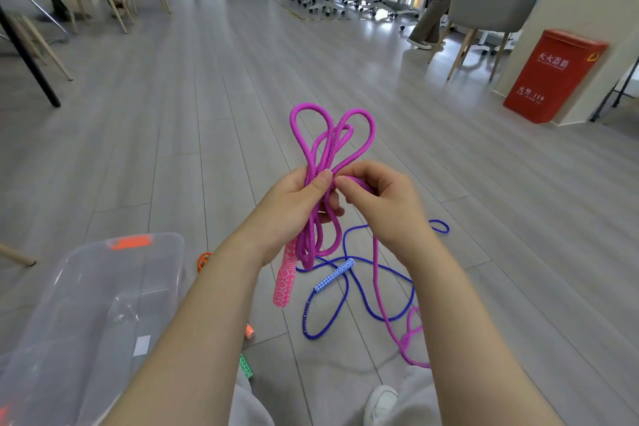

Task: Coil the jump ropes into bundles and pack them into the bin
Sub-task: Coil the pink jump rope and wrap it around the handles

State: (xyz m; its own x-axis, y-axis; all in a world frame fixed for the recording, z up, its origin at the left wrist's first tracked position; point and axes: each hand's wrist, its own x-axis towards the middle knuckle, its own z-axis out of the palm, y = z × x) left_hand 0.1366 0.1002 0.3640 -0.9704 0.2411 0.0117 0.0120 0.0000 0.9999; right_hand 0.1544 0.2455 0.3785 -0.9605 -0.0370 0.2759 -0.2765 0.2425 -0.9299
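Left hand [297, 204] grips the purple jump rope [332, 142] bundle mid-loop above the blue jump rope [359, 290] while the right hand [377, 197] pinches a strand, and it looks soft and floppy, so I'd grab the middle; red box [553, 76] reads "119".

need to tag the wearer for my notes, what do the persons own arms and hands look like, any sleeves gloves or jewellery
Both forearms are bare right down to the frame's bottom edge, so no sleeves show. The left hand and right hand wear no gloves, and no rings, watch or wristband are visible. Fingernails look short and unpainted. Below the arms, light grey trousers and a white shoe show.
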